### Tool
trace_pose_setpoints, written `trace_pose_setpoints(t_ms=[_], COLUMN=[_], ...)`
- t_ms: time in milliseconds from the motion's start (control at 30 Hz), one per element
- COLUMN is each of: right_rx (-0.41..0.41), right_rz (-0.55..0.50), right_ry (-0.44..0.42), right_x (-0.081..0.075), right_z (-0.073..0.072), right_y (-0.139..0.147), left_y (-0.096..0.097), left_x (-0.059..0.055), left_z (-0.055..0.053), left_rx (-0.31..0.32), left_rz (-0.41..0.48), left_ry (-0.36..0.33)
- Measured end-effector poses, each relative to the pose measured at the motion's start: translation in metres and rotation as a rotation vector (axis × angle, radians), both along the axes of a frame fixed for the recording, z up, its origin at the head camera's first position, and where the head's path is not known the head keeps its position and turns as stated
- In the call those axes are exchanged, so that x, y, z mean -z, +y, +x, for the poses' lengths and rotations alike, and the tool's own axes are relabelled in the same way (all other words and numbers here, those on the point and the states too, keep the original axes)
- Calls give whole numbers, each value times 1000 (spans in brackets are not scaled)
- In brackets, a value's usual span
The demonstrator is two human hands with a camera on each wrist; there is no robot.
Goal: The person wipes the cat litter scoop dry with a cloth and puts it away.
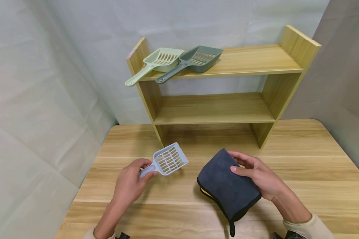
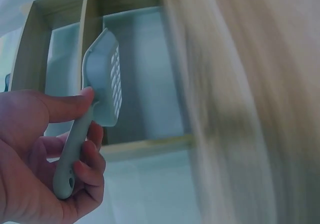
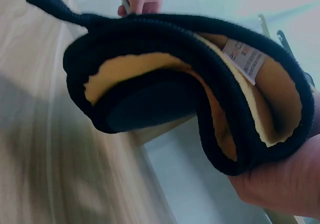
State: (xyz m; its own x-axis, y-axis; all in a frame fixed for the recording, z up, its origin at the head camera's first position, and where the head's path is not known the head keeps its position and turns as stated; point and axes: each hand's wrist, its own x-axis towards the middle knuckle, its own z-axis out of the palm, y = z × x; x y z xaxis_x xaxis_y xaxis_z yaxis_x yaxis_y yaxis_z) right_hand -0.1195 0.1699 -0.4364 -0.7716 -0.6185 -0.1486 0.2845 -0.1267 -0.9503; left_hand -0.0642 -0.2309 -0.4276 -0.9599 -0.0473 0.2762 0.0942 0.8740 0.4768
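My left hand grips a light blue-grey slotted litter scoop by its handle, with the scoop's head pointing away to the right. In the left wrist view the thumb lies along the top of the scoop's handle and the fingers curl beneath it. My right hand holds a folded dark grey cloth with black edging and a yellow inner side, thumb on top and fingers behind. A hanging loop and a white label show on the cloth in the right wrist view.
A wooden shelf stands at the back of the wooden table. On its top board lie a pale green litter scoop and a dark green litter scoop, both handles jutting over the front edge. Pale fabric walls surround the table.
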Motion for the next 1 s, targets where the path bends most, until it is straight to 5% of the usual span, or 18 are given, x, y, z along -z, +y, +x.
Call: trace_pose_setpoints(t_ms=[633,867,1000], right_rx=[-284,-447,-462], right_rz=[-212,-269,-205], right_ry=[-22,-15,28], right_x=[-8,-15,-19], right_z=[-11,-22,-30], right_y=[5,15,23], left_y=[71,80,80], left_x=[-9,-13,-15], left_z=[-31,-35,-35], left_rx=[265,370,421], left_rz=[-108,-122,-111], left_ry=[29,-29,-71])
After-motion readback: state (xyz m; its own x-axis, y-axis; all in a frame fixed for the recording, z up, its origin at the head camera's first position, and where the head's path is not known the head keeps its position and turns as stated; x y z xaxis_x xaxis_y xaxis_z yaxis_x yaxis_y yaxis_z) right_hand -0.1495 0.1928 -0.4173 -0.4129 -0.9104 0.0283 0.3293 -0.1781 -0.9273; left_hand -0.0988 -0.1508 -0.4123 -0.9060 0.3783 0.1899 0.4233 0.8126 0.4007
